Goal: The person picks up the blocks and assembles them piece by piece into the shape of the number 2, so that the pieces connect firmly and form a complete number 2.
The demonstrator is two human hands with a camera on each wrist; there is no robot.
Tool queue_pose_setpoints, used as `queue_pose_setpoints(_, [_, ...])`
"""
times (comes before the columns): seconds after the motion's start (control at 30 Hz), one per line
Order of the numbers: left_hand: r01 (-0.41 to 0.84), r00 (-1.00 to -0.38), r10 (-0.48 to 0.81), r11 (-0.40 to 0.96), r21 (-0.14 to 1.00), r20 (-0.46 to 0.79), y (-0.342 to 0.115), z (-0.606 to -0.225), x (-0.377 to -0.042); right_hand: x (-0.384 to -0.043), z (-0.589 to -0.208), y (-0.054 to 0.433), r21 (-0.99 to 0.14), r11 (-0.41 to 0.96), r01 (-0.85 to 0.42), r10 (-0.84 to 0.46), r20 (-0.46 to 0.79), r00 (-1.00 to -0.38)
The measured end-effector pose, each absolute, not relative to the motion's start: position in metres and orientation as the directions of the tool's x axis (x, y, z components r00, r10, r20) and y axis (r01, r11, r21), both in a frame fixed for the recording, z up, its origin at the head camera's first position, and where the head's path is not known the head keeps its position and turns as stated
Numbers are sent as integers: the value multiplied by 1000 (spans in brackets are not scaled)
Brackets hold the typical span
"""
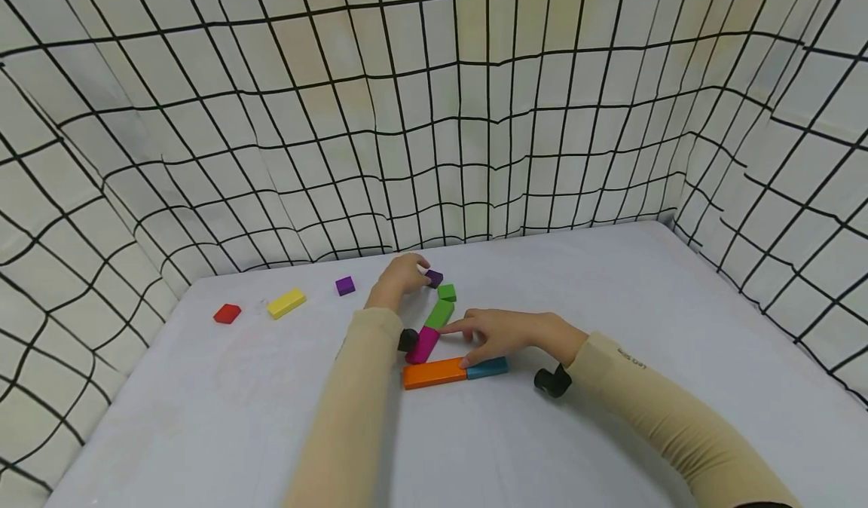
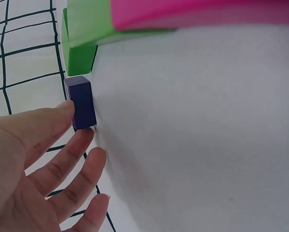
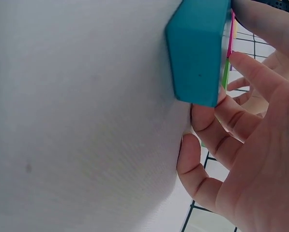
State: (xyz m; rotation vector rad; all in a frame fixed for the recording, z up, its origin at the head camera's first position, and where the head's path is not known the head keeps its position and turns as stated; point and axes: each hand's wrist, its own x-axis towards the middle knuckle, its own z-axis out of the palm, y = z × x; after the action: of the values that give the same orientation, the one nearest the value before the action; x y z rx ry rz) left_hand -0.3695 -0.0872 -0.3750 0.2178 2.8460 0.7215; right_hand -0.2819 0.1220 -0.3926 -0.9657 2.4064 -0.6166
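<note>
At the far end of a curving row of blocks, my left hand [image 1: 401, 276] pinches a small dark purple block [image 1: 435, 278] between thumb and fingertips. In the left wrist view that dark purple block [image 2: 83, 102] stands close beside a small green block [image 2: 80, 59]. Toward me the row runs on through a longer green block [image 1: 440, 314] and a magenta block [image 1: 423, 344]. Nearest me lie an orange block [image 1: 435, 373] and a blue block [image 1: 487, 368], end to end. My right hand [image 1: 505, 331] rests its thumb where these two meet; its index fingertip touches the row near the magenta block.
On the left of the white table [image 1: 258, 417] lie a red block [image 1: 227, 313], a yellow block [image 1: 286, 304] and a purple block [image 1: 345, 286], spaced apart. Black netting [image 1: 427, 135] over white sheeting rises behind and along both sides.
</note>
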Motion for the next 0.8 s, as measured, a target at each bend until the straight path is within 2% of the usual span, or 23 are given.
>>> queue_pose_setpoints(0.8, [115, -965, 211, 878, 464, -159, -86, -374, -370, -283, -394, 122, -552, 646, -527, -731, -249, -635])
